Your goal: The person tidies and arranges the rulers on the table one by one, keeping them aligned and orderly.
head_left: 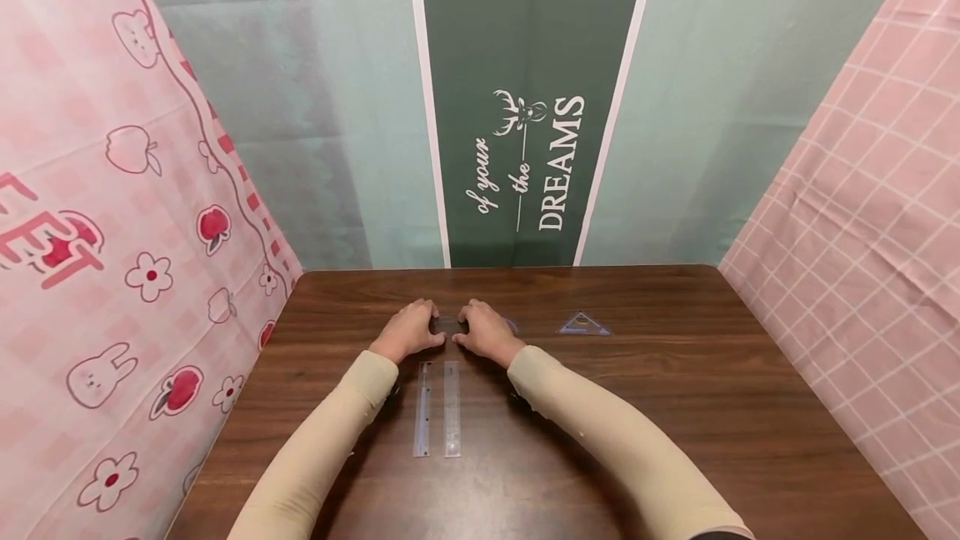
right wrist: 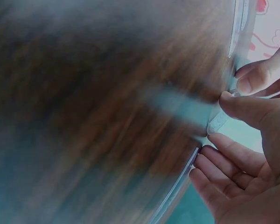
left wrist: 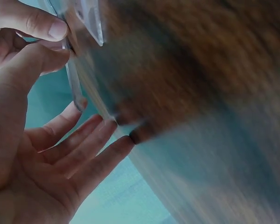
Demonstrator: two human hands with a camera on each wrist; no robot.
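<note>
Near the far side of the table, my left hand (head_left: 408,329) and right hand (head_left: 483,329) face each other. Between them is a flat, clear plastic piece (head_left: 448,325), its edge (left wrist: 73,84) seen side-on in the left wrist view. Thumb and forefinger of each hand grip it at opposite ends, low over the wood; the fingers hide its outline, so I cannot tell its exact kind. Just beyond my right hand shows the blue curved edge of a clear protractor (head_left: 512,325), mostly covered by that hand. Its rim (right wrist: 175,191) lies near my right fingertips in the right wrist view.
Two clear rulers, one with a blue strip (head_left: 422,409) and one plain (head_left: 452,409), lie side by side in front of the hands. A clear set square (head_left: 583,324) with blue markings lies to the right. Printed cloths surround the brown wooden table (head_left: 675,407).
</note>
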